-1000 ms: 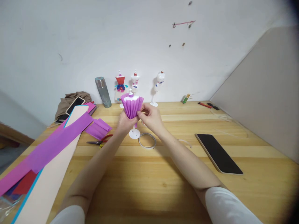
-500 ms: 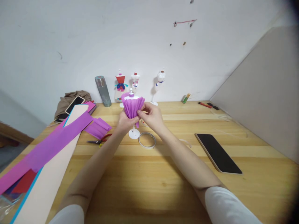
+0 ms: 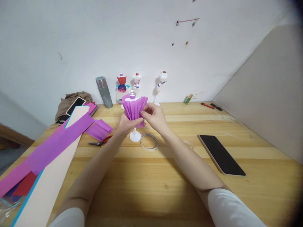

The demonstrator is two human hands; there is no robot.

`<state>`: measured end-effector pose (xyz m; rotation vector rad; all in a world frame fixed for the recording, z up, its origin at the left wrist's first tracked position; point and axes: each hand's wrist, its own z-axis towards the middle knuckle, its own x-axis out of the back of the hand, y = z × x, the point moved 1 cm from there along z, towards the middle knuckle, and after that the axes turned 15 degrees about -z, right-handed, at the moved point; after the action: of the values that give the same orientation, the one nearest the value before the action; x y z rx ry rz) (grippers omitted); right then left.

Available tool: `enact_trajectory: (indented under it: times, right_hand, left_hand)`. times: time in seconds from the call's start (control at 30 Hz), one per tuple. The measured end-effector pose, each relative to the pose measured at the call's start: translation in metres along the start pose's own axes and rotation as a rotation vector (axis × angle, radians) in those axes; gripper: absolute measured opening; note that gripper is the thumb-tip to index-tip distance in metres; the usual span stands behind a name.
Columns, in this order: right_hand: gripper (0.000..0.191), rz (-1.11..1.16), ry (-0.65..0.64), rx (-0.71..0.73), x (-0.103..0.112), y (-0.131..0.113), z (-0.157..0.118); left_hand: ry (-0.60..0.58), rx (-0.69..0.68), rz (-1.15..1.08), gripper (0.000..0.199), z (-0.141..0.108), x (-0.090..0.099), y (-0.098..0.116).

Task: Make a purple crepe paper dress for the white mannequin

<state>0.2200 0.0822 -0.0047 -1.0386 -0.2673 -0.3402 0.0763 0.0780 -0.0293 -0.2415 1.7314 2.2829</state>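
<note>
A small white dress form (image 3: 135,136) stands upright on its round base, with pleated purple crepe paper (image 3: 133,108) wrapped about its body. My left hand (image 3: 127,123) closes round its waist from the left, thumb pressed across the front of the paper. From the right, my right hand (image 3: 155,116) pinches the paper's edge between thumb and fingertips. Close to the base lies a roll of narrow tape (image 3: 149,142). Scissors (image 3: 96,143) rest left of the form, partly hidden by my left forearm. The form's back is out of sight.
Purple crepe strips (image 3: 56,145) lie over a pale board (image 3: 59,171) at left. Dressed forms (image 3: 121,83), a flask (image 3: 104,92) and a glue stick (image 3: 188,99) stand along the wall. A tablet (image 3: 221,155) lies at right. A phone (image 3: 76,106) rests on brown cloth (image 3: 68,102).
The gathered paper's right edge has shifted slightly right and up with my right fingers, and its lower end now hangs less far down. My left hand keeps its grip.
</note>
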Motion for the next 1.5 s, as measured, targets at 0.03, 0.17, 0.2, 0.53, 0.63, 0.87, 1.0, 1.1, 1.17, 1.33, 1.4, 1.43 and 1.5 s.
enact_trajectory:
  times: [0.03, 0.17, 0.2, 0.53, 0.63, 0.87, 1.0, 1.1, 1.17, 1.33, 1.4, 1.43, 1.5]
  right_hand:
    - [0.007, -0.001, 0.001, -0.003, 0.000, 0.000, 0.000]
    - [0.009, -0.012, 0.022, -0.030, 0.002, 0.001, 0.001]
    - [0.009, -0.014, 0.027, -0.040, 0.002, 0.001, 0.002]
    - [0.010, -0.042, 0.085, -0.080, 0.003, 0.005, 0.002]
    - [0.009, -0.047, 0.081, -0.076, 0.001, 0.006, 0.003]
    - [0.007, -0.022, 0.071, -0.075, -0.002, 0.002, 0.002]
    - [0.005, -0.011, 0.047, -0.069, 0.001, -0.002, 0.001]
    - [0.003, -0.041, 0.039, -0.065, 0.002, -0.002, 0.001]
    - [0.002, -0.063, 0.045, -0.068, 0.002, -0.002, 0.001]
    - [0.006, 0.012, 0.017, -0.081, 0.000, -0.001, 0.000]
    - [0.008, 0.039, -0.003, -0.088, 0.000, 0.000, 0.000]
    - [0.009, 0.047, -0.012, -0.089, -0.001, 0.000, -0.001]
    - [0.011, 0.066, -0.025, -0.087, -0.002, 0.001, -0.001]
  left_hand:
    - [-0.016, -0.003, -0.005, 0.061, 0.000, 0.000, 0.000]
    - [-0.055, 0.000, -0.010, 0.062, 0.000, 0.004, -0.002]
    - [-0.056, 0.006, -0.014, 0.063, 0.000, 0.005, -0.003]
    - [-0.036, 0.022, -0.067, 0.068, 0.001, 0.011, -0.009]
    - [-0.019, 0.024, -0.042, 0.065, 0.000, 0.008, -0.006]
    - [-0.036, 0.013, -0.042, 0.055, -0.005, -0.003, 0.004]
    - [-0.005, -0.002, -0.016, 0.054, -0.005, -0.001, 0.002]
    - [0.005, -0.016, -0.011, 0.056, -0.004, 0.001, 0.000]
    - [-0.008, -0.014, -0.014, 0.058, -0.004, 0.002, -0.001]
    - [-0.061, 0.004, -0.043, 0.060, -0.003, 0.001, 0.000]
    - [-0.069, 0.012, -0.050, 0.060, -0.004, 0.000, 0.001]
    - [-0.069, 0.016, -0.055, 0.060, -0.004, -0.001, 0.002]
    - [-0.064, 0.021, -0.071, 0.061, -0.005, -0.003, 0.004]
